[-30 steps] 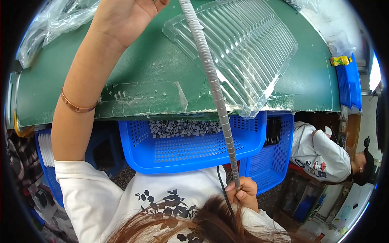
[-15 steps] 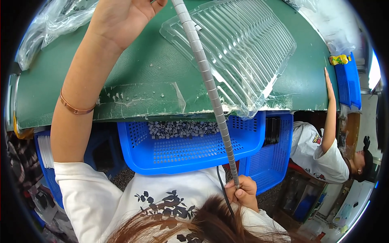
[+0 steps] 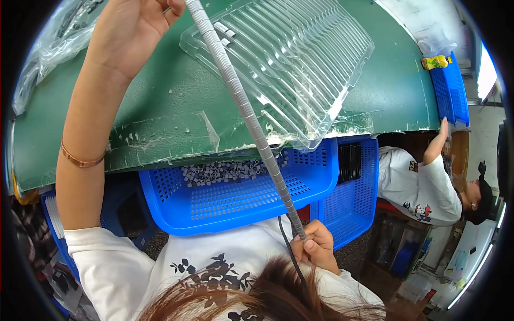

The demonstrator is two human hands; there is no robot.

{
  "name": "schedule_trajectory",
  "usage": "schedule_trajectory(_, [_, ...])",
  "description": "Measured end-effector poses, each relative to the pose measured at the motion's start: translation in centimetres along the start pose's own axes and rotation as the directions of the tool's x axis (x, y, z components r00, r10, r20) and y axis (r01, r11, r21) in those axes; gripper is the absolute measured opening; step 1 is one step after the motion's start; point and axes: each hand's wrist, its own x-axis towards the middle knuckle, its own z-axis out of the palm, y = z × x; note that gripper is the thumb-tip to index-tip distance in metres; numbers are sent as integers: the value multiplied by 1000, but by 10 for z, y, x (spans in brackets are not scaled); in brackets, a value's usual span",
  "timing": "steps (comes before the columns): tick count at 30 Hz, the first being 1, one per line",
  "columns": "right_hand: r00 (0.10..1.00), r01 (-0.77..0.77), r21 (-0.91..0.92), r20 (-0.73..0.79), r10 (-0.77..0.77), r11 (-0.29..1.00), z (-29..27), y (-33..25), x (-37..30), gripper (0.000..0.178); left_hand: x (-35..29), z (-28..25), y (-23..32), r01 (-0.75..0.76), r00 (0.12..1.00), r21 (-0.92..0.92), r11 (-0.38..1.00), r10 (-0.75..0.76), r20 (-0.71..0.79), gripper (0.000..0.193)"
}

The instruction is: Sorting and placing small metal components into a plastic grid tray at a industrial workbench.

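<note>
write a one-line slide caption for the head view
Right hand grips a segmented gray rod slanting over a perforated blue basket of small gray pieces.

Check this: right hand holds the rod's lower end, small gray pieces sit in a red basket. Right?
Not quite: the basket holding the small gray pieces is blue, not red, as the head view shows. The right hand does hold the lower end of the rod.

white T-shirt (image 3: pixel 160 262) | black print (image 3: pixel 217 274) (leafy, flower-like) | thin coppery bangle (image 3: pixel 80 162)
</note>
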Motion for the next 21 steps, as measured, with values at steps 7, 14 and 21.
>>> schedule_trajectory(7, [993, 38, -53, 113, -32, 998, -10, 1, 0, 18, -25, 46, 6, 20, 993, 141, 990, -4, -119, 22])
schedule_trajectory(14, [992, 31, -78, 122, -21, 996, -7, -4, 2, 21, -25, 64, -1, -58, 920, 158, 986, 114, -374, 22])
schedule_trajectory(21, [997, 67, -78, 34, -64, 995, -3, -4, -3, 16, -24, 54, 1, -23, 974, 234, 972, 74, -212, 23])
